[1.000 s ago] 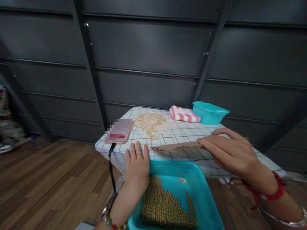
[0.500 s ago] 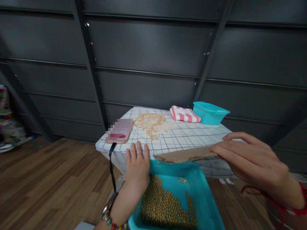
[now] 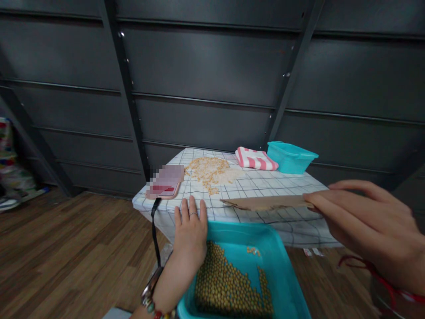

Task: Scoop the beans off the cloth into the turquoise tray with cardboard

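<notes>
My left hand [image 3: 191, 235] lies with fingers stretched out over the table's front edge, beside the left rim of a teal plastic bin [image 3: 282, 248]. Greenish-brown beans [image 3: 229, 283] cover much of the bin's floor, with a few pale yellow kernels [image 3: 253, 251] apart from them. In my right hand [image 3: 365, 221] I grip the right end of a torn strip of cardboard [image 3: 265, 203], held level above the table's front edge. Farther back on the checked cloth is a spread of yellow kernels [image 3: 210, 182] mixed with whitish grains [image 3: 229, 176].
A phone [image 3: 168, 179] with a black strap [image 3: 154, 230] lies at the table's left. A folded pink-and-white striped towel [image 3: 255, 158] and a smaller teal bin [image 3: 292, 158] stand at the back right. Behind the table [image 3: 282, 188] rises a dark panelled wall [image 3: 206, 62].
My right hand has moved right and slightly up with the cardboard, which is now clear of the bin's far rim. My left hand and the bin have stayed in place.
</notes>
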Demonstrator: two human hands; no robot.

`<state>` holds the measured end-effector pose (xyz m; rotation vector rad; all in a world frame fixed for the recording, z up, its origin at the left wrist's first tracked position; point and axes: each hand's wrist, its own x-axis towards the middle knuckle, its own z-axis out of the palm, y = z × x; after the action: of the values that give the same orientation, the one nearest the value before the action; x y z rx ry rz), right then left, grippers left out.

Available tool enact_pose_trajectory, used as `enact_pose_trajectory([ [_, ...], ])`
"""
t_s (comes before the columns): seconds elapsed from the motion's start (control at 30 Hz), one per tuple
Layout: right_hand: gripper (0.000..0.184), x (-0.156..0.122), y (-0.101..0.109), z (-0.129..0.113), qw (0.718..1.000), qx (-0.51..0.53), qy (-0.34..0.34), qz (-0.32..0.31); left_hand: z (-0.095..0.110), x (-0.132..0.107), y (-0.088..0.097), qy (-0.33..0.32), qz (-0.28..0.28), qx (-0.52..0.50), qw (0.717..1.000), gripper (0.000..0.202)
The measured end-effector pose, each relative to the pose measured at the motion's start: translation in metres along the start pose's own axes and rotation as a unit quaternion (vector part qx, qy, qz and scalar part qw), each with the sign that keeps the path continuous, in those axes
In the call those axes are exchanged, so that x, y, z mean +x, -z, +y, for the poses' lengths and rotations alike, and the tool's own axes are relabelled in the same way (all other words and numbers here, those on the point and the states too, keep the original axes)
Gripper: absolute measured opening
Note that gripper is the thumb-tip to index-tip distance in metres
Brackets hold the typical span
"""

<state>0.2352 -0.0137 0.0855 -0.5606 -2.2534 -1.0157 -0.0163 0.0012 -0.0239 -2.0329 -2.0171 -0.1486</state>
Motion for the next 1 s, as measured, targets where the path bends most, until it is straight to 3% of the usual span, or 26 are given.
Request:
enact_pose_trajectory([
  [0.1, 0.038, 0.01, -0.013, 0.004, 0.997, -0.046, 0.068, 0.007, 0.0, 0.0, 0.003, 0.0, -0.008, -0.015, 1.0, 0.061],
  [0.23, 0.032, 0.011, -0.033, 0.011, 0.993, -0.076, 0.094, 0.006, 0.0, 0.001, 0.005, 0.003, -0.01, -0.019, 1.0, 0.06],
  [0.43, 0.021, 0.012, -0.053, 0.019, 0.987, -0.126, 0.102, -0.003, 0.001, 0.001, 0.005, 0.006, -0.018, -0.005, 1.0, 0.059],
  [0.6, 0.016, 0.017, -0.056, 0.021, 0.986, -0.14, 0.088, 0.021, 0.001, 0.002, 0.004, 0.006, -0.024, -0.002, 1.0, 0.06],
  [0.77, 0.015, 0.03, -0.059, 0.016, 0.987, -0.123, 0.092, 0.042, 0.0, 0.002, 0.005, 0.004, -0.034, 0.005, 0.999, 0.062],
  [1.0, 0.018, 0.043, -0.084, 0.012, 0.988, -0.093, 0.108, 0.052, -0.001, 0.001, 0.006, 0.007, -0.032, 0.017, 0.999, 0.061],
])
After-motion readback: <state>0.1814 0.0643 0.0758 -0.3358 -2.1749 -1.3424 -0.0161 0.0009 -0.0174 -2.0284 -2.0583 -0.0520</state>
